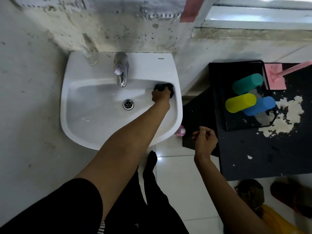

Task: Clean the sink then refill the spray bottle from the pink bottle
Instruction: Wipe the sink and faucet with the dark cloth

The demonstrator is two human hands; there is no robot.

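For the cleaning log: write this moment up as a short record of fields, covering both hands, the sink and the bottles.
left hand: left hand grips a dark cloth against the inner right wall of the sink
right hand: right hand loosely curled, holding nothing, in the air right of the sink
tap: tap with no running water visible
drain: drain uncovered
pink bottle: pink bottle partly hidden behind the sink's right rim
spray bottle: cannot tell
tray: black tray holding green, yellow and blue cups
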